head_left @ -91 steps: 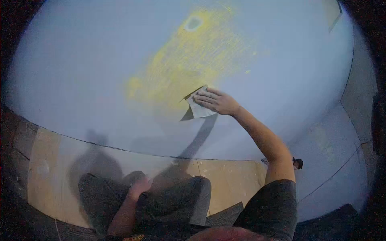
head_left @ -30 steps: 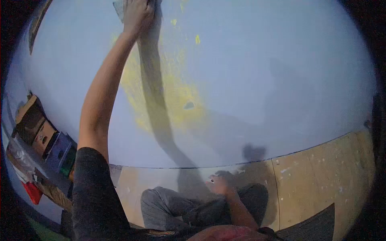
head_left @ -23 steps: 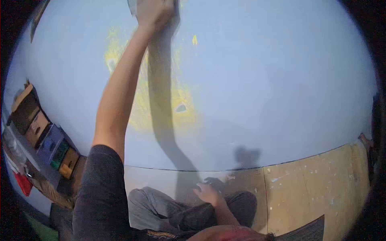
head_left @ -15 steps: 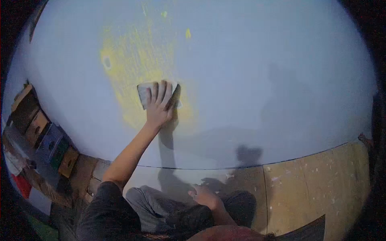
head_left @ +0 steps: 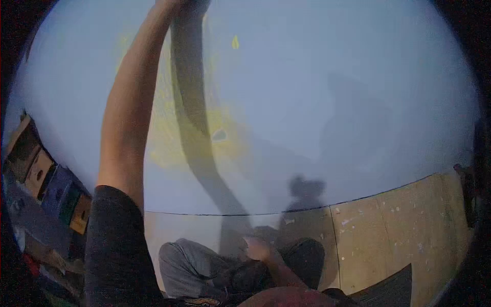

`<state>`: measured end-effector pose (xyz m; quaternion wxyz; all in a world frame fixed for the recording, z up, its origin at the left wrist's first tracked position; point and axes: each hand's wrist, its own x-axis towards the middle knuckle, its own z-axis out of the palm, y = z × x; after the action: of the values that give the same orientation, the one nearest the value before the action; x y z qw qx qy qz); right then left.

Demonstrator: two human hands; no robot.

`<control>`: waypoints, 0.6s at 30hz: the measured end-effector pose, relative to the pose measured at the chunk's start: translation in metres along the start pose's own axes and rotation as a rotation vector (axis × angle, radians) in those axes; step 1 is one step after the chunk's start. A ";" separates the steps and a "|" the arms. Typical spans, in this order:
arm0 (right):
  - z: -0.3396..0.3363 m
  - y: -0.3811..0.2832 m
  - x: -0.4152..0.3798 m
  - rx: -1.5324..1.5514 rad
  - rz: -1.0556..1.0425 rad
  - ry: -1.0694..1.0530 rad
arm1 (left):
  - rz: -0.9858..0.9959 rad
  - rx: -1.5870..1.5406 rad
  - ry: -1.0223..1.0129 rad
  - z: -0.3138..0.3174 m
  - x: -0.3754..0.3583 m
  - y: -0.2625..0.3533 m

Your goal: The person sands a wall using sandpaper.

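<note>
My left arm reaches up the pale blue-grey wall [head_left: 286, 102] on the left side, and its hand is cut off by the top edge, so its grip is hidden. A scraped yellow patch [head_left: 230, 138] with thin streaks shows beside and behind that arm. Low in the middle, my right hand [head_left: 258, 249] hovers by my crossed legs [head_left: 186, 261], somewhat blurred, fingers loosely apart and nothing visible in it. Long shadows of the arm and head fall on the wall.
Boxes or drawers in orange, blue and green [head_left: 53, 187] stand along the far left. At the right, a wooden board [head_left: 383, 230] speckled with white flecks lies below the wall's lower edge. A dark flat piece [head_left: 394, 286] sits at the lower right.
My left hand has moved up from the yellow patch and out of the frame, and the grey sheet under it is no longer visible. My right hand has hardly moved.
</note>
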<state>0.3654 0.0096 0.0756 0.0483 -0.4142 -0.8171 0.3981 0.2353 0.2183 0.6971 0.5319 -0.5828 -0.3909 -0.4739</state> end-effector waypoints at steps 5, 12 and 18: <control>-0.034 -0.032 -0.034 0.003 0.075 -0.036 | 0.111 0.002 -0.082 -0.013 -0.199 0.043; 0.004 0.004 -0.018 0.044 0.021 -0.007 | 0.048 -0.087 -0.563 -0.060 -0.393 0.053; -0.003 0.000 -0.013 0.061 0.061 -0.043 | 0.111 0.120 -0.084 -0.022 -0.106 0.007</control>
<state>0.3754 0.0022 0.0809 0.0311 -0.4286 -0.7923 0.4331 0.2130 0.2009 0.5928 0.5745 -0.5899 -0.4079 -0.3944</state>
